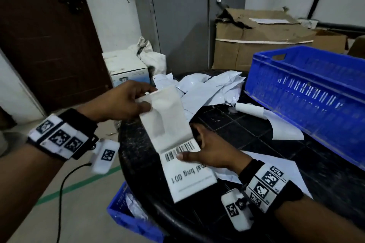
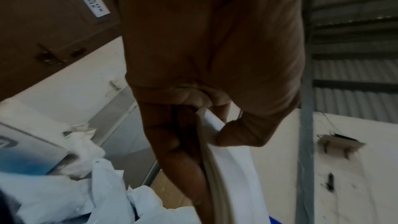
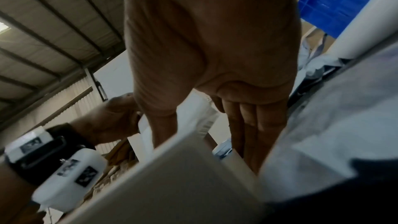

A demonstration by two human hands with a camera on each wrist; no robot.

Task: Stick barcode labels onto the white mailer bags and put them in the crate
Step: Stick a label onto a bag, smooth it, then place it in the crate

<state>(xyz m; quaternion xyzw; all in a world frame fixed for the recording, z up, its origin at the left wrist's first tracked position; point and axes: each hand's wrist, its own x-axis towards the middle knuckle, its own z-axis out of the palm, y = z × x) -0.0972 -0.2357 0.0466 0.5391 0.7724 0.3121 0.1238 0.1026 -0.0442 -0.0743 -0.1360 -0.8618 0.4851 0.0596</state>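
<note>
White label [image 1: 189,179], black barcode stripes and print; white mailer bags [image 1: 209,89]; blue slotted crate [image 1: 308,92]; black tiled table [image 1: 246,124].

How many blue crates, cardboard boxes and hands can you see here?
Blue crates: 2, one on the table, one on the floor below its edge
Large cardboard boxes: 1
Hands: 2, left hand, right hand
Total: 5
</note>
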